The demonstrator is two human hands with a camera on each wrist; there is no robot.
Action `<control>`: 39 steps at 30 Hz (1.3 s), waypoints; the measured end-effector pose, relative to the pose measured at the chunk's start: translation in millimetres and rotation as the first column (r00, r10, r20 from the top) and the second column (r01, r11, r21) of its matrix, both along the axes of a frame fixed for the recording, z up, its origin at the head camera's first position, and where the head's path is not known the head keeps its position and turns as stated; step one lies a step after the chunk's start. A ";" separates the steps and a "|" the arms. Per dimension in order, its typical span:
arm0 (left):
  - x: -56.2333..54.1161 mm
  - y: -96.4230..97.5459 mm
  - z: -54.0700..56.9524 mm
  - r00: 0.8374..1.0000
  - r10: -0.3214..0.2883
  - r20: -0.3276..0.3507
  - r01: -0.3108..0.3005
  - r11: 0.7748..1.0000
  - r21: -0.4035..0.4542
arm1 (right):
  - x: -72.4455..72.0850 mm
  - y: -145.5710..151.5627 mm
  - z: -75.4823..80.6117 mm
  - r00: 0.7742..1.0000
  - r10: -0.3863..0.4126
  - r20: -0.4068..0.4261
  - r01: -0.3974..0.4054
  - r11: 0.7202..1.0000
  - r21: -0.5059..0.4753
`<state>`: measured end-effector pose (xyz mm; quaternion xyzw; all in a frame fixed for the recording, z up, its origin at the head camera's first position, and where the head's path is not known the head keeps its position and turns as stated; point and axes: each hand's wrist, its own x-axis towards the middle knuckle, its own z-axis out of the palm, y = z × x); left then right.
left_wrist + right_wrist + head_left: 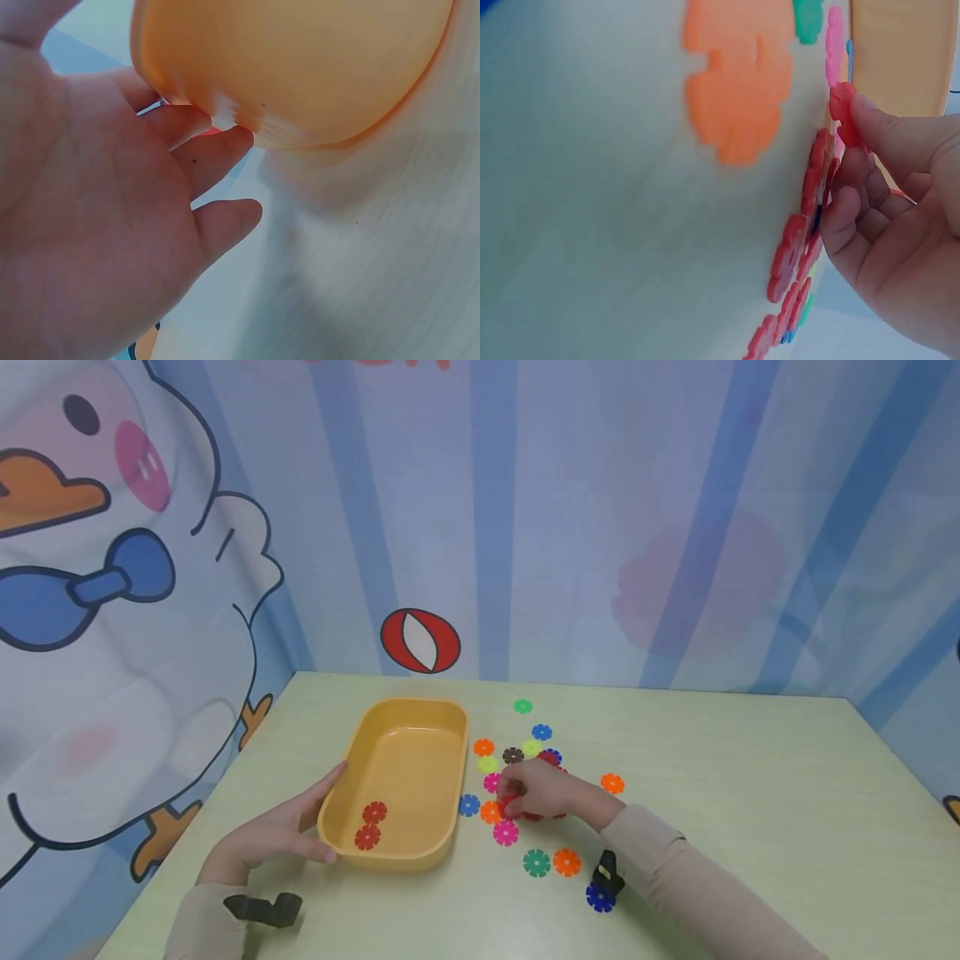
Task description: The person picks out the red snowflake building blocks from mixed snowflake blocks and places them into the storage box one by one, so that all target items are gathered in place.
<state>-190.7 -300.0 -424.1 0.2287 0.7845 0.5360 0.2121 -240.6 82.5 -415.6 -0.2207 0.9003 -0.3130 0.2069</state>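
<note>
My left hand [273, 837] rests against the near left corner of a yellow plastic tray [457, 760], thumb along its near end. In the left wrist view, the spread fingers [217, 161] reach the tray's outer wall, the little finger apart from it. Two red notched discs [367, 837] lie in the tray. To its right, my right hand [542, 787] is low over a scatter of coloured discs. Its thumb and forefinger pinch a red notched plastic disc [843, 105]. More red discs [786, 259] lie beneath and beside this hand, partly hidden by it in the head view.
Around the right hand lie orange [567, 862], green [536, 862], pink [506, 832], blue [542, 732], yellow and brown discs. A dark blue disc [600, 897] lies by the right wrist's black camera mount [608, 872]. A printed curtain [570, 527] hangs behind the table [750, 793].
</note>
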 end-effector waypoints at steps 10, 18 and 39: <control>0.4 -0.1 1.0 1.000 0.001 0.006 -0.001 1.000 -0.004 | -6.8 2.3 12.1 0.998 0.042 -0.039 -0.042 0.999 0.018; 0.3 -1.1 1.5 1.000 0.004 0.014 -0.004 1.000 0.001 | -11.1 -2.8 31.7 0.995 0.088 -0.046 -0.090 0.995 -0.045; 1.1 0.1 1.7 1.000 0.003 0.017 -0.003 1.000 0.003 | 1.1 -58.2 62.5 0.979 0.204 -0.015 -0.202 0.951 -0.234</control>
